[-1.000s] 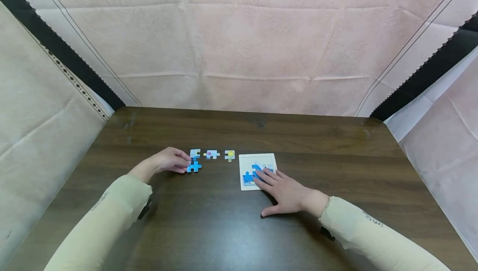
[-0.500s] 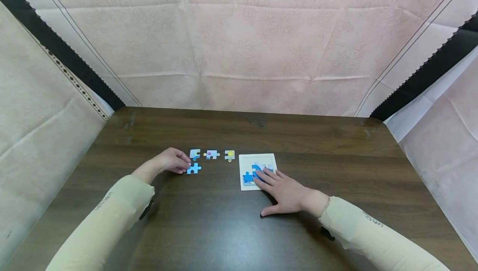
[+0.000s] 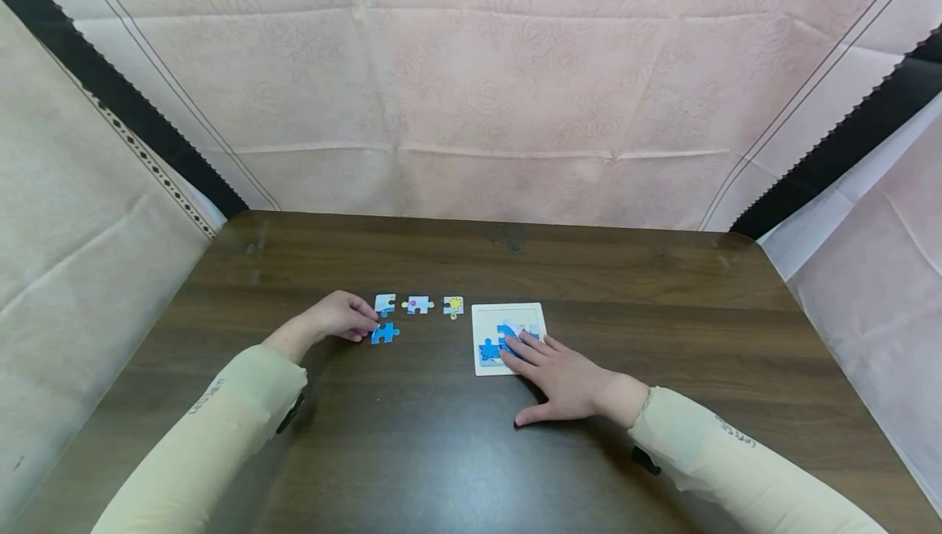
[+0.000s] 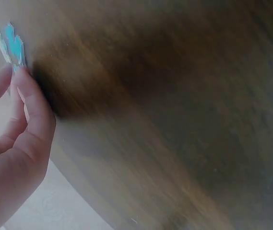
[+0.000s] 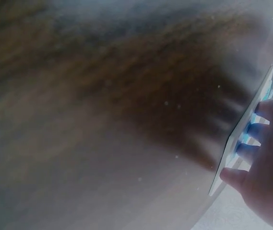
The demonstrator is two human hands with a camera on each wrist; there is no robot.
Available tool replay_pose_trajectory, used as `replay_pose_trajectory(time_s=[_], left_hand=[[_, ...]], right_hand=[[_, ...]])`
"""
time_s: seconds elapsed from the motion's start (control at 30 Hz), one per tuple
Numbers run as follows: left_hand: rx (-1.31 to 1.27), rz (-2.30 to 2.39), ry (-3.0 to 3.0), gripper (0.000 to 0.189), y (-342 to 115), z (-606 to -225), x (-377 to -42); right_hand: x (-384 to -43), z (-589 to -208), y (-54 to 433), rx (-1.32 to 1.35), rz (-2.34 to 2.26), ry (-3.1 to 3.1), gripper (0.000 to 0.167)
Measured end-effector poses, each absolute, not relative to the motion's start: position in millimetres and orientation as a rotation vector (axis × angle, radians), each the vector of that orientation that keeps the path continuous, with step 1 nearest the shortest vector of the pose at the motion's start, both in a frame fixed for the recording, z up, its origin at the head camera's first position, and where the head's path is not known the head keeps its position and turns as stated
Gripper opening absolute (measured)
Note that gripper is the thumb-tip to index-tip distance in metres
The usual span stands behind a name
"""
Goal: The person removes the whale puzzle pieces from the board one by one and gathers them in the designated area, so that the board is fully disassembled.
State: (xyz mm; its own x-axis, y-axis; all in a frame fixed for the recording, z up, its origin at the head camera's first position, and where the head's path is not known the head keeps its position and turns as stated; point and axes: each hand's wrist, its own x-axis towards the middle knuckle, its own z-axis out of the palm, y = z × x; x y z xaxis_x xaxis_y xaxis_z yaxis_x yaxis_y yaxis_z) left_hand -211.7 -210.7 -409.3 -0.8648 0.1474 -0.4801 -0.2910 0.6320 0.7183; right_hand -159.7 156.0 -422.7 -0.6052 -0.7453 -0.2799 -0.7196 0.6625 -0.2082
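Note:
My left hand (image 3: 342,316) pinches the left edge of a blue jigsaw piece (image 3: 386,333) between thumb and fingertips; the left wrist view shows the same pinch on the blue jigsaw piece (image 4: 15,44). Just above it lies a light-blue jigsaw piece (image 3: 385,304), apart by a narrow gap. My right hand (image 3: 562,379) is spread over a white-framed puzzle board (image 3: 477,338), its straight fingers resting on it and hiding part of the picture. Some blue pieces (image 3: 489,350) sit inside the board. From the right wrist, the fingers press on the board's edge (image 5: 237,129).
A pale jigsaw piece (image 3: 418,305) with a pink mark and one with a yellow sun (image 3: 453,307) lie in a row between the left hand and the board. The brown wooden table (image 3: 412,436) ends at a pale cloth backdrop (image 3: 486,109).
My left hand has drawn the blue jigsaw piece slightly toward me, away from the piece above it, then a little right. My right hand and the board have stayed still.

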Motion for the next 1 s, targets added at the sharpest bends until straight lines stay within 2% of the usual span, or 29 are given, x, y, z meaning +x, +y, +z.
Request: replay_pose_trajectory(time_s=[0.3,0.77,1.0], left_hand=[[0.002,1.217,2.433,0.030,-197.7,-403.2,-220.1],[0.155,1.318,2.269,0.027,-117.2,-391.6,-227.7],[0.119,1.298,2.236,0.030,-90.5,-394.4,-228.5]], right_hand=[[-159.5,-427.7,158.7,-1.151,-0.160,2.540,0.088],[-159.7,-427.3,169.1,-1.191,-0.188,2.585,0.091],[-154.0,-427.7,178.1,-1.152,-0.161,2.570,0.092]])
